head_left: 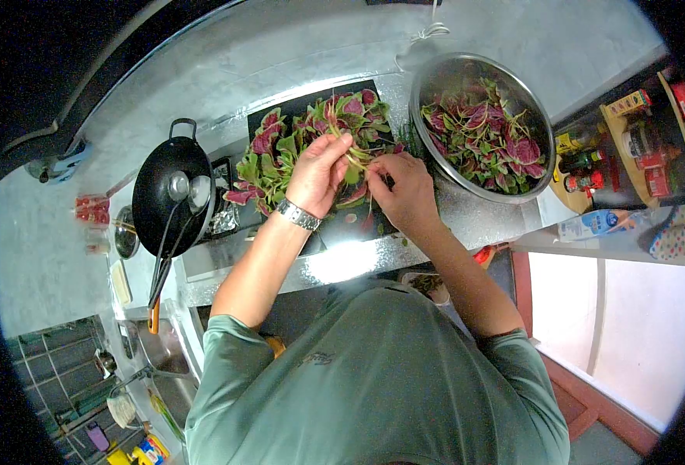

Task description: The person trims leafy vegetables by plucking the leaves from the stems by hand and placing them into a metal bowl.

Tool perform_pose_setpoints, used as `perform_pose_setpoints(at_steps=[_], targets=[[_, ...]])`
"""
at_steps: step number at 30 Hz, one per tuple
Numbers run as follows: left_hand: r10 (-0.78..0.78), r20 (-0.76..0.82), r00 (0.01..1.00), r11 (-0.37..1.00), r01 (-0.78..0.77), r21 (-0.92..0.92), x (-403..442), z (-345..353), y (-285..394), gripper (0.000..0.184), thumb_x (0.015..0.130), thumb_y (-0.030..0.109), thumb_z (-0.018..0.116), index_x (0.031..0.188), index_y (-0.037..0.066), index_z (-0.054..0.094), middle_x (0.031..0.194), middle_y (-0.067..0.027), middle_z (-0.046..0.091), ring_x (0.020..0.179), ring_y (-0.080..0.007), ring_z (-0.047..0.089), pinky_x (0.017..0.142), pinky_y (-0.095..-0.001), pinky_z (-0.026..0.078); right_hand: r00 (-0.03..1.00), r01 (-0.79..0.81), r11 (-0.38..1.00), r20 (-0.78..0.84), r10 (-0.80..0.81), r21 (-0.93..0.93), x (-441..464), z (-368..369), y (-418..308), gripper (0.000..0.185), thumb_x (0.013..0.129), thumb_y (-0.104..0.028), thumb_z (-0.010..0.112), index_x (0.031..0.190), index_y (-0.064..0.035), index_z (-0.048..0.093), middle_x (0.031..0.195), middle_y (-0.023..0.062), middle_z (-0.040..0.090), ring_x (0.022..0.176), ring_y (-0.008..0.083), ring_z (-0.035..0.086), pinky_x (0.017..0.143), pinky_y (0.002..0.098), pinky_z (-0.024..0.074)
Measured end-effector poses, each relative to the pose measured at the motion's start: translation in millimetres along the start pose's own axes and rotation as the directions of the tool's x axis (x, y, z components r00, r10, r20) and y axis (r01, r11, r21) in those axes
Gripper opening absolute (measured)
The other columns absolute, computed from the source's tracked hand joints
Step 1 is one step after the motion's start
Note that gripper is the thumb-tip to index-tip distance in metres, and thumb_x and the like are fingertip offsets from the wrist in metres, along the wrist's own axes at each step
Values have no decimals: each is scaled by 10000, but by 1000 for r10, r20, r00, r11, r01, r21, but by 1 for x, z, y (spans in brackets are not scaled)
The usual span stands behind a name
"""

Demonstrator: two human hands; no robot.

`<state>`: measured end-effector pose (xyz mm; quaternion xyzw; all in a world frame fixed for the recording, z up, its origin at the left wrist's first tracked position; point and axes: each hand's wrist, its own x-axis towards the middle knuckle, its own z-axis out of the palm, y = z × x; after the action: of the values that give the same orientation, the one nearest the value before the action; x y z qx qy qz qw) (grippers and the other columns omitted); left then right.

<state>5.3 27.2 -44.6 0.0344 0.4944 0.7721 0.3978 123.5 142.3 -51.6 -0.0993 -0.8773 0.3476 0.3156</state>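
Between thumb and fingers, my left hand [320,172] pinches thin pale stems of red-and-green leafy greens. My right hand [401,188] is just beside it, thumb and forefinger closed together at the stem ends. A pile of the leafy greens [276,159] spreads under and behind both hands, on a dark board [261,118] on the counter. To the right stands a large steel bowl [545,128] with more red-and-green leaves [486,136] in it.
A black wok [152,182] with two long-handled ladles [178,186] sits at the left. The sink [164,345] is at lower left. Shelves [629,155] with bottles and jars stand at right. A small container [427,287] is below the counter edge.
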Motion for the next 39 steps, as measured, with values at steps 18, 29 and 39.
perform_pose_setpoints(at_steps=[18,29,39], targets=[[127,-44,991,989,-124,83,-2,1,-24,102,923,154,595,881,62,616,831,-32,662,679,-109,599,641,-214,462,925,-348,920,-96,368,181,-5,17,15,122,748,-154,614,754,-36,642,637,99,596,596,254,582,577,376,467],[92,-25,995,990,-94,-103,6,-19,-23,128,921,178,601,982,66,596,933,-29,647,739,-121,608,671,-231,502,876,-446,667,141,460,597,-27,-25,40,155,921,-173,565,965,-26,551,798,69,610,739,143,577,676,288,469],[60,24,998,990,-56,-130,0,-14,-22,144,920,192,600,1005,75,604,923,-17,647,783,-125,606,688,-247,503,899,-405,899,252,358,168,-24,-41,-1,139,883,-152,591,961,-51,646,841,103,653,732,229,632,696,325,500]])
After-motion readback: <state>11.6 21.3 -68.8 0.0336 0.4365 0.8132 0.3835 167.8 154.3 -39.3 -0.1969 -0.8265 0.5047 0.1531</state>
